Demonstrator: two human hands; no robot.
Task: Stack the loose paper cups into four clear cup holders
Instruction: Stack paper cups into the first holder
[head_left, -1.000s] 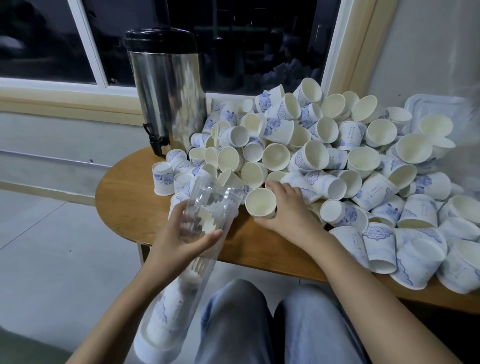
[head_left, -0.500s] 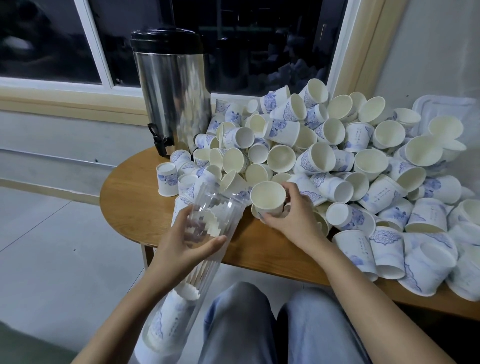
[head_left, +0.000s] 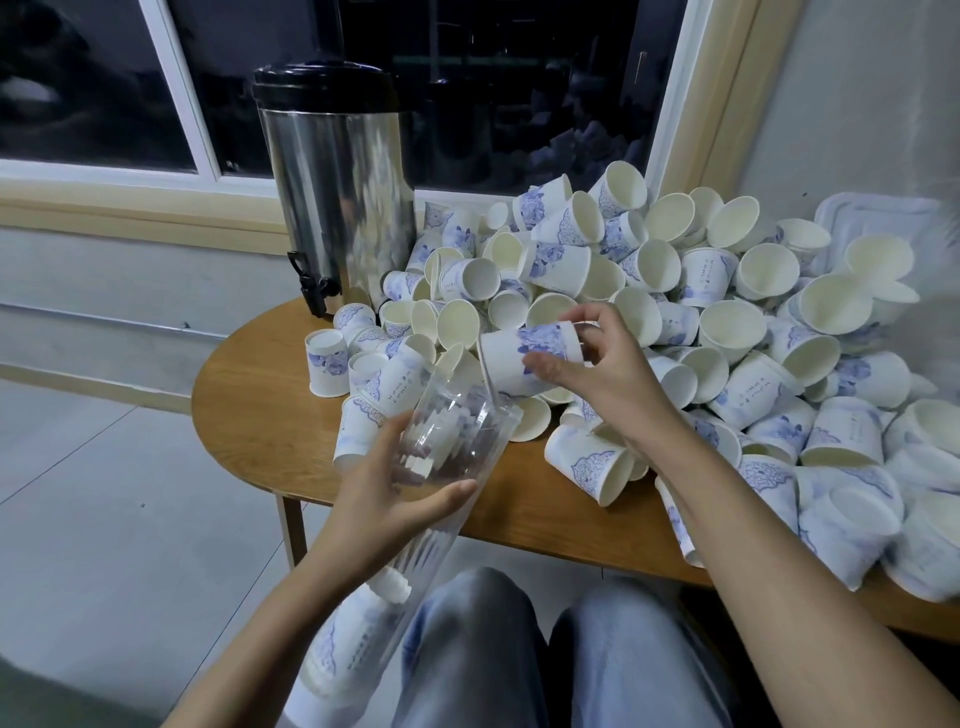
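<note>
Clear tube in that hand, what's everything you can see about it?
The clear cup holder is a long see-through plastic tube, tilted, open mouth up by the table edge, lower end down by the knees. The left hand grips it near the top. Blue-and-white nested cups fill its lower part; the upper part looks empty.

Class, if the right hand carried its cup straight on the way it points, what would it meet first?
Probably the open mouth of the clear cup holder in the left hand; depth is unclear.
</note>
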